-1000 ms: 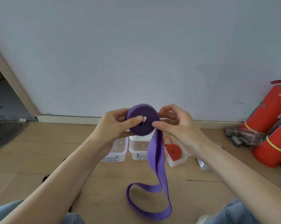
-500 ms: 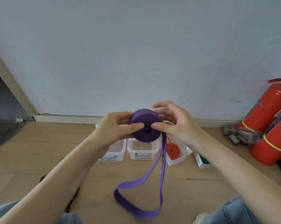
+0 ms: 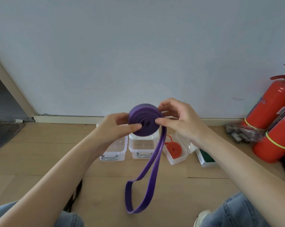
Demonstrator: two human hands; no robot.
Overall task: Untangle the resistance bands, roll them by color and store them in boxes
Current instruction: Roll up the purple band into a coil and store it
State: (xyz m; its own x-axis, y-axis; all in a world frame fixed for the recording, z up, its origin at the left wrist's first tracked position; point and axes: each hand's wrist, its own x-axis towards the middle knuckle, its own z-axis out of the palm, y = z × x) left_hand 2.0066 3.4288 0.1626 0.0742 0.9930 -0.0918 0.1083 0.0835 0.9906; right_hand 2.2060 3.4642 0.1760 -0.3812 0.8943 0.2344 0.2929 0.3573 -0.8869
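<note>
I hold a purple resistance band [image 3: 144, 119] up in front of me, most of it wound into a thick coil. My left hand [image 3: 117, 126] pinches the coil from the left with the thumb near its centre. My right hand [image 3: 177, 118] pinches its right edge. The unrolled tail [image 3: 148, 174] hangs from the coil's right side down to a loop above the floor. On the floor behind stand clear plastic boxes: two with nothing visible inside [image 3: 113, 153] [image 3: 142, 151], one with a rolled red band [image 3: 173, 149], one with a green band [image 3: 207, 157].
Two red fire extinguishers [image 3: 276, 118] lean against the wall at right, with a bag of dark metal pieces [image 3: 240, 133] beside them. A dark strap [image 3: 74, 195] lies by my left knee. A doorway and a dark mat [image 3: 2, 135] are at left.
The coil has grown as more band was wound on. The hanging tail is shorter and its loop has lifted. Both hands shifted slightly upward.
</note>
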